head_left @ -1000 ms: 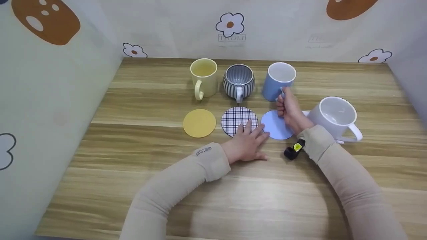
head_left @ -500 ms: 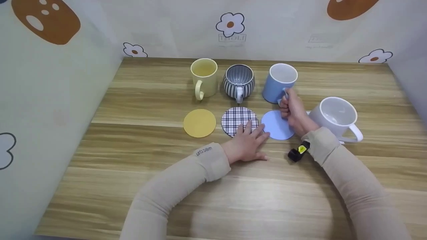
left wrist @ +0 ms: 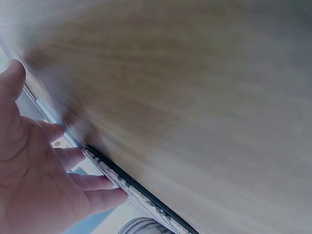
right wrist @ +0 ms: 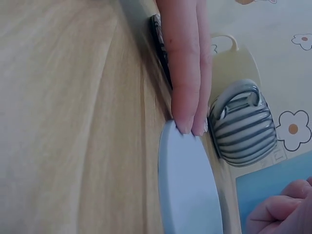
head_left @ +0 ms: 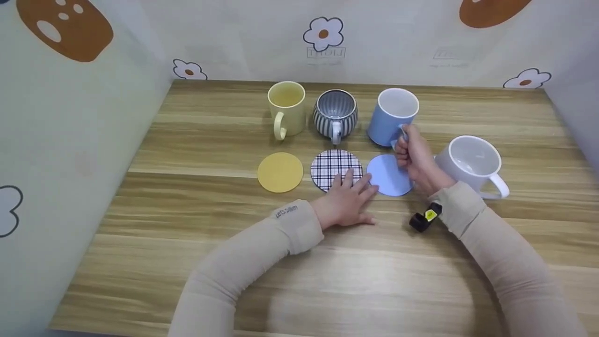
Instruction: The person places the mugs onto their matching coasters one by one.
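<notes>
Blue mug (head_left: 387, 125), approx. upright, is just beyond R hand (head_left: 415, 154), fingers curled round its handle; blue coaster (head_left: 387, 177) lies just nearside + left of them. L hand (head_left: 344, 201), fingers spread, touches blue coaster + plaid coaster (head_left: 331, 165).

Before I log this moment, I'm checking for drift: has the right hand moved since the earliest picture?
Yes, slightly: in the head view, the right hand has shifted rightward against the light blue coaster.

The wood-grained tabletop (head_left: 355, 281) is viewed from above, forward and down, by the head camera, and skimmed closely, aslant, by both wrist cameras; the rounded, grey-and-white striped mug (head_left: 335, 117) is shared by all.
</notes>
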`<state>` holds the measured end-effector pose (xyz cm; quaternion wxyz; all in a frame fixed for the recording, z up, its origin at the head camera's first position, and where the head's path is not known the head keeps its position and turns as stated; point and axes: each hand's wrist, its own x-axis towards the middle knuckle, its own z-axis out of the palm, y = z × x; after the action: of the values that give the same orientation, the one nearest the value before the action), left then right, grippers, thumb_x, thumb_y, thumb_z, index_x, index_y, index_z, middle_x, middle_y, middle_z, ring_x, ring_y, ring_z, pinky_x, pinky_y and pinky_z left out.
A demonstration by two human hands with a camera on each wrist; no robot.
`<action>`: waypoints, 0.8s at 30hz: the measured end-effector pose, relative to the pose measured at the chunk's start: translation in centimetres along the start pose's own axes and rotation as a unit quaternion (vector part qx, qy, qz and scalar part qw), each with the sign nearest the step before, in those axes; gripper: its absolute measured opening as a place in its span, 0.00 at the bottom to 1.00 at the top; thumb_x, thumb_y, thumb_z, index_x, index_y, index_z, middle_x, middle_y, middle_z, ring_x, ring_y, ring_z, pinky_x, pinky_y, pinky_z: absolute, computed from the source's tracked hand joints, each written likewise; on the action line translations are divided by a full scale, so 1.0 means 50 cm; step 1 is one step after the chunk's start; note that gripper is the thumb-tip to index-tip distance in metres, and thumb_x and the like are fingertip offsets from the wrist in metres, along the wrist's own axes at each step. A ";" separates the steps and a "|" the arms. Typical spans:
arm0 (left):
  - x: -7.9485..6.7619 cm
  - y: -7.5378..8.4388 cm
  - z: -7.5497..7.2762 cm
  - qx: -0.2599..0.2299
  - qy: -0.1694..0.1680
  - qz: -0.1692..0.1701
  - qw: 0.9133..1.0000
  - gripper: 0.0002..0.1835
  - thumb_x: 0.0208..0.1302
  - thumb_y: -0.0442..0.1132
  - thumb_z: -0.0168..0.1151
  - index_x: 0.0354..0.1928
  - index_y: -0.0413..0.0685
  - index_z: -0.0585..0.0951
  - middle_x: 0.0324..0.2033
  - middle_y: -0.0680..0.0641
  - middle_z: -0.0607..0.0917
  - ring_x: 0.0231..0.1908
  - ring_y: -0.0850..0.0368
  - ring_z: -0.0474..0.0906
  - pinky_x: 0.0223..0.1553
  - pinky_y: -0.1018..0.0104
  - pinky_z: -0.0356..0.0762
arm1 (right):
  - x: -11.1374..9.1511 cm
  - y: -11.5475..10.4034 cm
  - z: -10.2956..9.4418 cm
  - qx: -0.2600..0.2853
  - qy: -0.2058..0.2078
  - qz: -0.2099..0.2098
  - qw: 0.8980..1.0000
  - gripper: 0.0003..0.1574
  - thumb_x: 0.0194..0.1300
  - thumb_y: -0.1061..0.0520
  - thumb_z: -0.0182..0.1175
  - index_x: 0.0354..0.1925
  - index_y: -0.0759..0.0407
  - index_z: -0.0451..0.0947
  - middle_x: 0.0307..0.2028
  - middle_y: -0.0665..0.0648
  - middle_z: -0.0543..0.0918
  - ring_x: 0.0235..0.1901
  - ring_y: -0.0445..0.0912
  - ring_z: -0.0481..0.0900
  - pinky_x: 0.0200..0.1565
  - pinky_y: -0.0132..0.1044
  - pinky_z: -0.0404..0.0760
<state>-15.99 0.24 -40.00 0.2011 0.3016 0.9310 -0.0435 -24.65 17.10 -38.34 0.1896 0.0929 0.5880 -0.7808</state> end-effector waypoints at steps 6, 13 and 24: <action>0.001 -0.002 0.000 0.003 -0.001 0.003 1.000 0.42 0.61 0.70 0.37 0.72 0.60 0.44 0.72 0.50 0.41 0.69 0.39 0.36 0.66 0.44 0.44 | -0.015 -0.005 0.000 -0.002 -0.003 -0.001 1.000 0.33 0.67 0.49 0.35 0.04 0.51 0.54 0.07 0.45 0.56 0.16 0.40 0.43 0.21 0.29 0.40; 0.002 -0.001 0.001 0.005 0.001 0.005 1.000 0.42 0.61 0.70 0.36 0.72 0.60 0.44 0.72 0.49 0.40 0.69 0.38 0.36 0.66 0.43 0.44 | -0.035 -0.004 -0.001 -0.009 -0.009 -0.006 1.000 0.33 0.67 0.49 0.35 0.05 0.52 0.54 0.08 0.46 0.55 0.17 0.41 0.42 0.20 0.29 0.40; 0.001 -0.001 0.001 0.001 0.005 0.007 1.000 0.42 0.60 0.70 0.37 0.72 0.59 0.45 0.72 0.49 0.41 0.69 0.37 0.36 0.66 0.43 0.43 | -0.058 0.002 -0.003 -0.033 -0.018 -0.018 0.999 0.33 0.67 0.50 0.34 0.05 0.50 0.54 0.07 0.46 0.55 0.17 0.42 0.42 0.20 0.30 0.40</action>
<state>-16.04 0.22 -40.05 0.1961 0.3088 0.9298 -0.0414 -21.96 17.77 -37.39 0.1889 0.0617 0.6114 -0.7659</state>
